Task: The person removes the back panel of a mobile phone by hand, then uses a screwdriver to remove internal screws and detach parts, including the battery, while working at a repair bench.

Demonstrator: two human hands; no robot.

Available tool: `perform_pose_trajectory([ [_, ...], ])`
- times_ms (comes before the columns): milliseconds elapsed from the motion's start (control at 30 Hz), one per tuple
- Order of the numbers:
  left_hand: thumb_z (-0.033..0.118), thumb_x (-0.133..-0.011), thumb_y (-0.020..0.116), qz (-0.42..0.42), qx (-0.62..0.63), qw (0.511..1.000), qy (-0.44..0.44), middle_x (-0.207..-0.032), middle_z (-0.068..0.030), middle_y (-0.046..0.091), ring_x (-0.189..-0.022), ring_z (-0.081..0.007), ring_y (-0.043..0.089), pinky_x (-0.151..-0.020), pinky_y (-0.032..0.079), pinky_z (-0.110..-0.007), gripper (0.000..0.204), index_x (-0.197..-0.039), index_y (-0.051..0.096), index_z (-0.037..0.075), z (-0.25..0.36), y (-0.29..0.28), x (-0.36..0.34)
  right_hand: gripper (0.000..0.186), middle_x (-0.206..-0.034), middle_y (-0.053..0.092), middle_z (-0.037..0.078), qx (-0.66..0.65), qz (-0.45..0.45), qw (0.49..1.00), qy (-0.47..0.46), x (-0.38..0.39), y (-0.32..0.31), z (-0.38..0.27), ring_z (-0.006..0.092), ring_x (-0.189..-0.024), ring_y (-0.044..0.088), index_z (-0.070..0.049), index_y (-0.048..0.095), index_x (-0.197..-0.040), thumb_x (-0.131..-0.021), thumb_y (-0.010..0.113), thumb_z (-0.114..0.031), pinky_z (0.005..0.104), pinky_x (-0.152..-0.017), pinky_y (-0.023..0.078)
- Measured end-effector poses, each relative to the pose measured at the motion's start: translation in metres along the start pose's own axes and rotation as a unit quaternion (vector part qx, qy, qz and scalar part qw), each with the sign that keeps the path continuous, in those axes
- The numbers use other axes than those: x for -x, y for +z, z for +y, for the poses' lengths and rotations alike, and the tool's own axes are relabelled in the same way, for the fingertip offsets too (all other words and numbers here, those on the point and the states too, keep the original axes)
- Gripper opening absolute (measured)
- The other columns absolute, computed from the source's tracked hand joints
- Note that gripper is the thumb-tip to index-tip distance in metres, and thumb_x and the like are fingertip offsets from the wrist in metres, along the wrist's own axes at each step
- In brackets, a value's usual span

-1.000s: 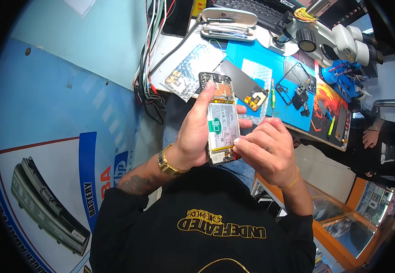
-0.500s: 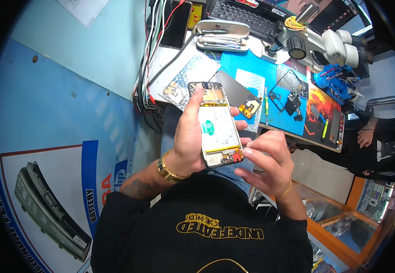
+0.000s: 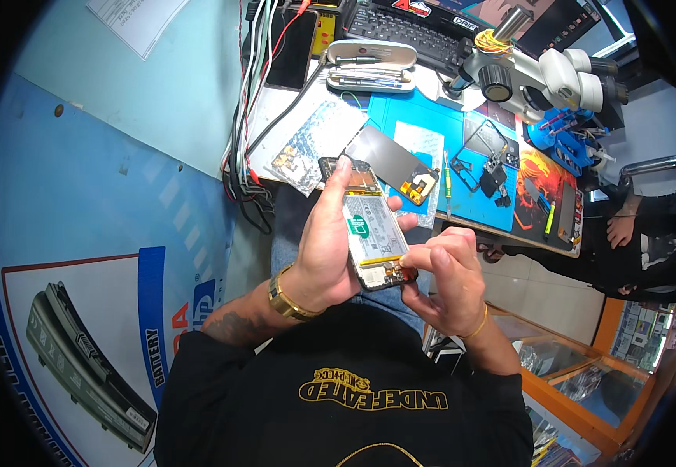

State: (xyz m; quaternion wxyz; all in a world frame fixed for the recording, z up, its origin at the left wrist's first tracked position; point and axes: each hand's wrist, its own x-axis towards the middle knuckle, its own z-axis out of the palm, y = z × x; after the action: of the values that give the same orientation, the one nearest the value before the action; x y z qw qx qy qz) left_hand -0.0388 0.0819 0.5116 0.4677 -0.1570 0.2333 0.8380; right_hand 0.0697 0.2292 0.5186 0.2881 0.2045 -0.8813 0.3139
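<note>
Holding opened phone [image 3: 377,227]: left hand [image 3: 324,253]; right hand [image 3: 452,284] at corner, grip unclear; display panel [image 3: 388,160] beyond.

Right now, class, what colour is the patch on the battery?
The patch is green, head view best.

Pale blue wall [image 3: 97,86] at left, white table [image 3: 280,101] ahead; tiled floor [image 3: 536,300], 1 wood-framed glass case [image 3: 610,437] at right.

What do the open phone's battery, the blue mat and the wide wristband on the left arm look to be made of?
Battery: probably a foil-type wrap, silvery grey with a soft sheen.
Blue mat: perhaps silicone or rubber, matte, judging by its even colour and little glare.
Wristband: likely polished, gold-coloured metal, from its bright highlights; solid or plated, I can't tell.
</note>
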Motion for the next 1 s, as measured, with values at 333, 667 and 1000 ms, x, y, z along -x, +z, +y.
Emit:
perform_pose_trajectory([
  [333,0.064,-0.095,0.043,-0.008,0.017,1.0,0.0,-0.099,-0.0125,0.063,-0.09,-0.0287,0.067,-0.074,0.059,-0.043,0.06,-0.11,0.055,0.006,0.005,0.007,0.004,0.068,-0.097,0.066,0.008,0.013,-0.01,1.0,0.015,-0.006,-0.005,-0.007,0.0251,-0.085,0.062,0.0,0.051,-0.127,-0.064,0.078,0.0,0.0416,-0.074,0.042],
  [667,0.064,-0.094,0.043,-0.024,0.022,0.999,-0.009,-0.102,-0.0137,0.062,-0.09,-0.0302,0.066,-0.076,0.058,-0.045,0.058,-0.11,0.055,0.009,0.005,0.002,0.0,0.083,-0.097,0.068,0.009,0.019,-0.004,1.0,-0.007,-0.009,-0.004,-0.008,0.0246,-0.083,0.061,-0.004,0.038,-0.138,-0.067,0.079,0.001,0.0409,-0.073,0.042],
  [1000,0.069,-0.091,0.043,-0.069,0.048,0.996,-0.032,-0.102,-0.0125,0.057,-0.09,-0.0281,0.065,-0.073,0.059,-0.048,0.068,-0.116,0.047,0.006,0.004,0.001,-0.002,0.022,-0.102,0.069,0.007,0.076,-0.033,0.994,-0.072,-0.011,-0.013,-0.013,0.0214,-0.089,0.061,-0.012,0.063,-0.103,-0.083,0.068,-0.019,0.0373,-0.081,0.041],
])
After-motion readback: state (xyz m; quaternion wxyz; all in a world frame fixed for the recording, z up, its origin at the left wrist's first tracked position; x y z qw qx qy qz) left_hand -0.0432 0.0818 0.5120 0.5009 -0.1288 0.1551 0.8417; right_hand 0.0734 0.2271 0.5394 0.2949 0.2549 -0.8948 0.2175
